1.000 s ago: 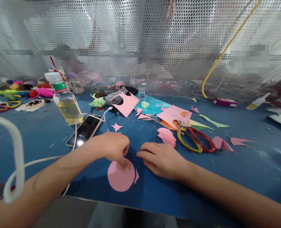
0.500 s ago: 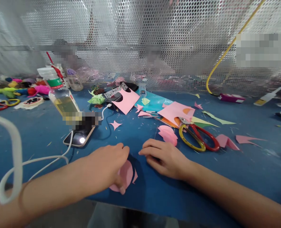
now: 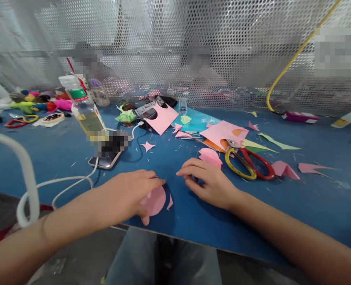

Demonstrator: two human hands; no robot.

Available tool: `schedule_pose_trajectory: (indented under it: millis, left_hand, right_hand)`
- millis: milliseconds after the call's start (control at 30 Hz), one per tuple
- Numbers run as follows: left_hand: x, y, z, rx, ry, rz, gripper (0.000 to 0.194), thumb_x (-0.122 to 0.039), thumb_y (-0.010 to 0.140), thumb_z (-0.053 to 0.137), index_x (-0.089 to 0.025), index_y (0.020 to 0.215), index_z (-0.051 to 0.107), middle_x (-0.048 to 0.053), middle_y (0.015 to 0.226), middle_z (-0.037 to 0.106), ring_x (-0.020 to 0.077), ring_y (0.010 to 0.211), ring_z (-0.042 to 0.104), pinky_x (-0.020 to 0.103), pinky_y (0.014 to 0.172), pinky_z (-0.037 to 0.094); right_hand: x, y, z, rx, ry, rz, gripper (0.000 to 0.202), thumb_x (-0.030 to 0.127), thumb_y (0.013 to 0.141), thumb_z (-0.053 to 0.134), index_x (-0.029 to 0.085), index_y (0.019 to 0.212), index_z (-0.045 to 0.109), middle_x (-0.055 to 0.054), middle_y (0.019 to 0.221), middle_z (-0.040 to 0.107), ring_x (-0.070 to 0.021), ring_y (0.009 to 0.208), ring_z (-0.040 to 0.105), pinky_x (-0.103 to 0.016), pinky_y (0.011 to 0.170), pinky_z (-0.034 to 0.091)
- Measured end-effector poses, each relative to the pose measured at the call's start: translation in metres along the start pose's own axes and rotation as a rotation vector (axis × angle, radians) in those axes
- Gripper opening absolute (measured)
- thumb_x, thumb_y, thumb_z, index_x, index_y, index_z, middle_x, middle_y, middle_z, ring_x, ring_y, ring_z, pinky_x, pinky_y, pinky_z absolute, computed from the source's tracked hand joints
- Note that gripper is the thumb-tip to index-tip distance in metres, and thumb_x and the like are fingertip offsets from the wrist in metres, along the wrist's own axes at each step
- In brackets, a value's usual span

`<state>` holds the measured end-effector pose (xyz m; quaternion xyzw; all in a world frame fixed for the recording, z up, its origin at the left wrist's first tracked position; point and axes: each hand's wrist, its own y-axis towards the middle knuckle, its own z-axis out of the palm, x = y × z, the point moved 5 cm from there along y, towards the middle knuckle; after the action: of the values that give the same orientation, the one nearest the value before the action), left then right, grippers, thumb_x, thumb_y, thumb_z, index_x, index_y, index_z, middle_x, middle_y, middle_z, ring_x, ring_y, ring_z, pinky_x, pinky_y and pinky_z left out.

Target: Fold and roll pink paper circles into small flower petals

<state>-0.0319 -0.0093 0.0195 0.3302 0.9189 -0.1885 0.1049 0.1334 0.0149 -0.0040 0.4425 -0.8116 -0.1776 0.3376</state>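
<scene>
My left hand [image 3: 126,192] is over a pink paper circle [image 3: 158,201] near the table's front edge. Its thumb and fingers are spread, and they cover the circle's left part; whether they press on it I cannot tell. A thin pink scrap [image 3: 170,202] lies just right of the circle. My right hand [image 3: 211,183] rests on the table with loosely bent fingers apart, and nothing shows in it. Just behind that hand lies a stack of rounded pink paper pieces [image 3: 211,156]. Scissors [image 3: 248,163] with yellow and red handles lie farther right, their blades over cut paper.
On the left, a bottle of yellowish liquid [image 3: 88,118] stands behind a phone [image 3: 105,160] with a white cable [image 3: 65,180]. Pink cut sheets [image 3: 226,132], a blue sheet [image 3: 197,118] and scraps lie behind my hands. A perforated metal screen [image 3: 163,35] closes off the back.
My left thumb has moved away from the middle of the pink circle, and the hand's fingers look more spread. The view has shifted a little; my right hand is much the same.
</scene>
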Motion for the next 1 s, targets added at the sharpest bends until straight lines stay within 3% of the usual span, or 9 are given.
schedule_pose_trajectory:
  millis: [133, 233, 367, 533, 633, 733, 800, 900, 1000]
  left_hand:
    - [0.011, -0.014, 0.013, -0.072, -0.046, -0.013, 0.048, -0.024, 0.076, 0.057, -0.030, 0.123, 0.047, -0.002, 0.126, 0.052, 0.0185, 0.113, 0.048, 0.029, 0.093, 0.035]
    - [0.018, -0.020, 0.019, -0.142, -0.091, -0.079, 0.045, -0.029, 0.076, 0.058, -0.035, 0.120, 0.050, -0.005, 0.120, 0.057, 0.0183, 0.107, 0.053, 0.029, 0.089, 0.038]
    - [0.016, -0.017, 0.006, -0.276, -0.210, -0.168, 0.033, -0.033, 0.073, 0.062, -0.032, 0.106, 0.061, -0.004, 0.105, 0.066, 0.0195, 0.094, 0.059, 0.030, 0.083, 0.041]
    - [-0.003, 0.031, -0.031, -0.435, -0.731, -0.008, 0.023, -0.030, 0.067, 0.068, -0.018, 0.086, 0.064, 0.000, 0.081, 0.066, 0.0145, 0.074, 0.059, 0.023, 0.067, 0.043]
    - [-0.002, 0.070, -0.042, -0.591, -1.188, 0.116, 0.033, -0.020, 0.060, 0.072, -0.015, 0.091, 0.061, 0.001, 0.084, 0.064, 0.0118, 0.075, 0.057, 0.022, 0.066, 0.043]
    - [0.010, 0.097, -0.031, -0.703, -1.421, 0.056, 0.018, -0.020, 0.062, 0.071, -0.012, 0.076, 0.062, -0.001, 0.068, 0.061, 0.0081, 0.062, 0.054, 0.021, 0.063, 0.043]
    - [0.015, 0.103, -0.020, -0.749, -1.441, 0.010, 0.019, -0.020, 0.062, 0.070, -0.012, 0.078, 0.063, 0.000, 0.072, 0.062, 0.0090, 0.067, 0.055, 0.023, 0.068, 0.044]
    - [0.013, 0.102, -0.007, -0.734, -1.452, -0.021, 0.021, -0.024, 0.062, 0.072, -0.012, 0.078, 0.065, 0.004, 0.074, 0.064, 0.0118, 0.069, 0.057, 0.024, 0.066, 0.045]
    - [0.006, 0.098, -0.005, -0.703, -1.481, -0.032, 0.021, -0.027, 0.066, 0.069, -0.012, 0.079, 0.066, 0.006, 0.079, 0.066, 0.0139, 0.074, 0.059, 0.025, 0.070, 0.046]
  right_hand:
    - [-0.001, 0.000, 0.001, -0.016, 0.015, 0.017, 0.020, 0.008, 0.080, 0.048, 0.017, 0.092, 0.060, -0.006, 0.089, 0.061, -0.0124, 0.079, 0.058, -0.025, 0.068, 0.048]
    - [0.000, 0.000, 0.002, -0.010, 0.021, 0.021, 0.019, 0.008, 0.080, 0.048, 0.017, 0.092, 0.060, -0.006, 0.090, 0.061, -0.0126, 0.079, 0.057, -0.026, 0.068, 0.047]
    - [0.000, 0.001, 0.000, -0.049, 0.029, 0.051, 0.022, 0.009, 0.080, 0.047, 0.020, 0.097, 0.057, -0.004, 0.088, 0.060, -0.0126, 0.077, 0.057, -0.025, 0.067, 0.048]
    - [-0.009, -0.001, -0.015, -0.315, 0.063, 0.161, 0.043, 0.010, 0.079, 0.052, 0.026, 0.118, 0.044, -0.004, 0.099, 0.053, -0.0137, 0.080, 0.054, -0.027, 0.064, 0.048]
    - [-0.020, -0.001, -0.015, -0.351, 0.264, 0.250, 0.054, 0.018, 0.077, 0.057, 0.028, 0.125, 0.033, -0.007, 0.110, 0.047, -0.0164, 0.088, 0.054, -0.031, 0.068, 0.050]
    - [-0.033, 0.001, -0.008, -0.301, 0.512, 0.383, 0.056, 0.028, 0.077, 0.060, 0.028, 0.124, 0.030, -0.007, 0.107, 0.048, -0.0168, 0.089, 0.056, -0.033, 0.070, 0.050]
    - [-0.040, 0.002, -0.002, -0.279, 0.574, 0.474, 0.047, 0.031, 0.077, 0.060, 0.026, 0.117, 0.037, -0.005, 0.100, 0.054, -0.0163, 0.087, 0.057, -0.033, 0.072, 0.049]
    - [-0.045, 0.007, 0.006, -0.225, 0.568, 0.559, 0.027, 0.034, 0.078, 0.059, 0.022, 0.100, 0.049, -0.004, 0.091, 0.059, -0.0162, 0.087, 0.057, -0.032, 0.075, 0.047]
    - [-0.047, 0.007, 0.006, -0.271, 0.531, 0.606, 0.019, 0.035, 0.077, 0.059, 0.020, 0.087, 0.053, -0.002, 0.082, 0.060, -0.0149, 0.078, 0.058, -0.029, 0.069, 0.046]
